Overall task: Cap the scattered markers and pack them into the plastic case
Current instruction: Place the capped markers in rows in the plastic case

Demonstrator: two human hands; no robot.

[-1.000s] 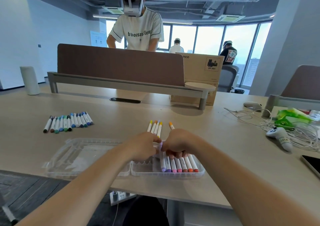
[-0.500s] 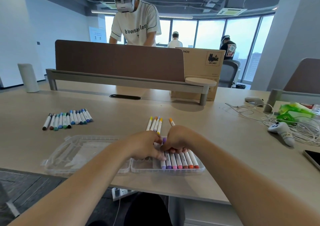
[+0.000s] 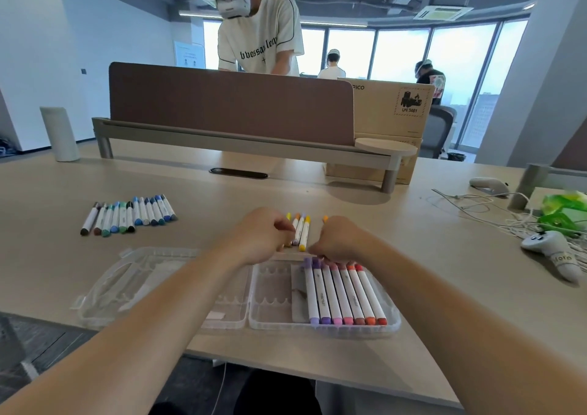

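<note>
Open plastic case (image 3: 394, 322) is lying at the near edge of the table (image 3: 460, 287), seven packed markers (image 3: 344, 290), purple through red, sitting side by side in its right half. Left hand (image 3: 263, 235) is curling its fingers against the loose yellow-orange markers (image 3: 301, 232) just beyond the case. Right hand (image 3: 341, 240) is curling over the packed row's far ends. Cannot tell whether either hand is pinching anything. Blue-green markers (image 3: 127, 214) are lying well off to the left

markers (image 3: 344, 294) in case (image 3: 273, 329), loose markers (image 3: 300, 232) behind
</note>
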